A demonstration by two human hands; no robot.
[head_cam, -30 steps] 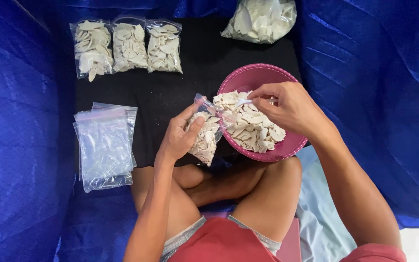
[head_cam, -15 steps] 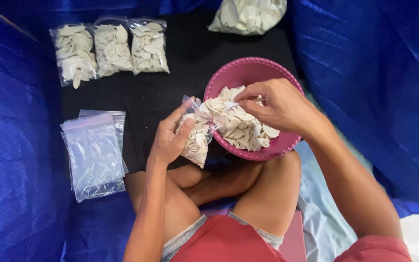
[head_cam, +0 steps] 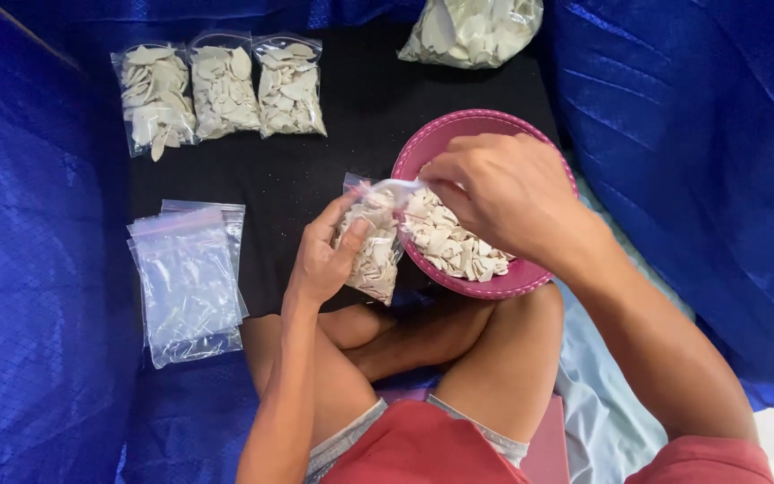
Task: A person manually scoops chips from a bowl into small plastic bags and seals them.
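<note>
Step in hand, as I read it: loading pale chips into the small zip bag (head_cam: 371, 244). To do it well, keep the bag mouth pulled wide and tilted toward the pink bowl (head_cam: 530, 273), feed over the rim so spill falls back into the bowl, and don't crush the chips with the supporting grip.

Left hand (head_cam: 326, 255), just left of the bowl: fingers wrapped partway round the bag, thumb across its front, bag held upright and part full, its top edge touching the bowl rim.

Right hand (head_cam: 494, 193), over the bowl's near-left part: fingers pinched close together at the bag mouth, on a pale chip or the bag lip; can't tell which.

Chips (head_cam: 454, 244) fill the bowl's lower half.

Far left of the bowl: three filled bags (head_cam: 219, 90) in a row. Left of the bowl, beyond the held bag: stack of empty zip bags (head_cam: 188, 278). Beyond the bowl: large bag of chips (head_cam: 472, 31). All on a black mat (head_cam: 315, 170).
</note>
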